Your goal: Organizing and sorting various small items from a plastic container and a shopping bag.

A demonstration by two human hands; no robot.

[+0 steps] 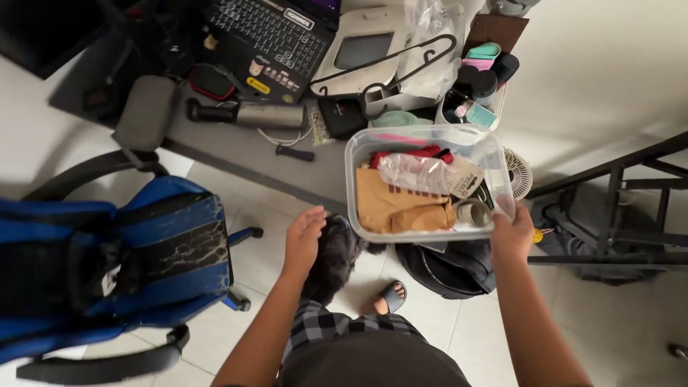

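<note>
The right hand (510, 233) gripped the near right corner of a clear plastic storage box (365, 154), fingers curled over its rim, while the box sat at the front edge of the grey desk (236, 147) with its near side overhanging the floor. The left hand (304, 236) was apart from the box, lying open and flat on a dark furry thing (337, 254) below the desk edge; it held nothing, and what that dark shape was could not be told for sure. The box looked like thin, slightly flexible plastic, probably smooth and a little slippery, so a single corner hold would likely let it twist; a hand on each short side under the rim would seem steadier. Filled as it was, it appeared moderately light, since most of the load was soft. Inside lay a folded brown paper bag (401, 208) along the near left side, a crinkled clear plastic packet (416, 172) over it, something red (408, 154) toward the far wall, and a small roll of tape (471, 213) near the right corner. Behind the box stood a white basket (494, 107) of dark jars and small cosmetics, with a black coat hanger (387, 64) and a laptop (272, 36) farther back. A blue office chair (165, 244) stood to the left.
</note>
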